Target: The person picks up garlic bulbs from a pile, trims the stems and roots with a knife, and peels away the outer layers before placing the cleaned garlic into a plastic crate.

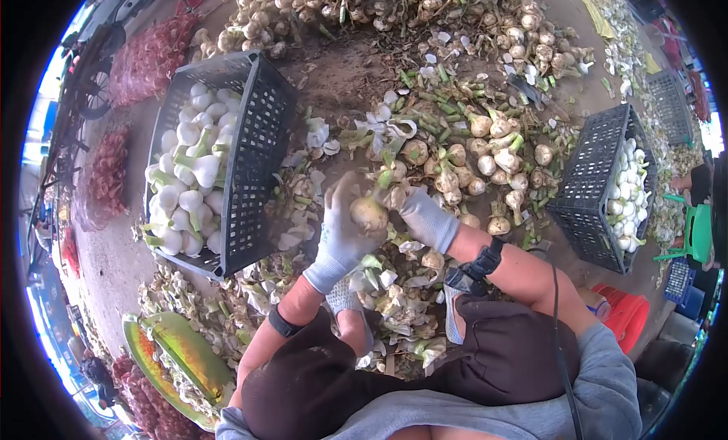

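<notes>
My left hand [339, 231], in a pale, dirt-stained work glove, is wrapped around a brownish garlic bulb [369, 215] with its green stem pointing up. From the right, my gloved right hand [425, 215] pinches at the upper side of the same bulb; exactly what its fingertips grip there is partly hidden. Just beyond both hands lies a pile of unpeeled garlic bulbs [485, 163] with cut stems. Loose garlic skins [398, 311] cover the ground below my hands, between my feet.
A black crate [262, 129] of white garlic stands on the left, another black crate [588, 194] on the right. More garlic [303, 4] is heaped at the far side. A green-yellow curved container [186, 345] sits lower left, red mesh sacks [152, 57] upper left, a green stool [698, 231] far right.
</notes>
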Action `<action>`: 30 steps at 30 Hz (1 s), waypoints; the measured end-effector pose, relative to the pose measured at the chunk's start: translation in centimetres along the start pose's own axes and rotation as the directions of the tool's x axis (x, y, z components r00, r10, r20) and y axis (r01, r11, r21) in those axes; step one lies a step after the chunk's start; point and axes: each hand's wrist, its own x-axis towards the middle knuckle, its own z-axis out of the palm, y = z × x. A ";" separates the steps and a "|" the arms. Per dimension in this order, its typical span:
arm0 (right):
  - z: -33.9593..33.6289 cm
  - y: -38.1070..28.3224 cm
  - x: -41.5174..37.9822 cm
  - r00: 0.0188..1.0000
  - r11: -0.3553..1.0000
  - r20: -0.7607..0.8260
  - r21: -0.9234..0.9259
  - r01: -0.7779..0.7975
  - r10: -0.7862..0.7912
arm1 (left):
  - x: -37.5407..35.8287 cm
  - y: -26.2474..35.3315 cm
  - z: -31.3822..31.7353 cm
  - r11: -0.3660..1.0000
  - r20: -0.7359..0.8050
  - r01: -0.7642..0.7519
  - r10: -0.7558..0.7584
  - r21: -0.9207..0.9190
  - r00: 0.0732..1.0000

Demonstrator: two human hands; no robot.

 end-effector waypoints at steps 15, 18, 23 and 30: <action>-2.4 -3.0 1.2 0.731 0.347 0.407 0.685 -0.641 0.548 | -0.7 -0.3 -1.1 0.977 -0.081 0.104 -0.120 -0.187 0.989; -2.5 -2.3 1.3 0.759 0.564 0.435 0.508 -0.652 0.486 | -0.7 -1.0 -1.3 0.734 0.042 0.284 -0.330 -0.617 0.943; -1.8 -1.9 2.6 0.961 0.859 0.161 -0.433 0.275 -0.226 | -0.2 -1.6 -2.4 -0.259 0.507 0.444 -0.290 -0.858 0.812; -0.7 0.5 4.2 0.952 0.877 0.101 0.369 -0.307 0.291 | 0.3 -3.6 -3.2 0.372 0.452 0.517 -0.252 -0.771 0.855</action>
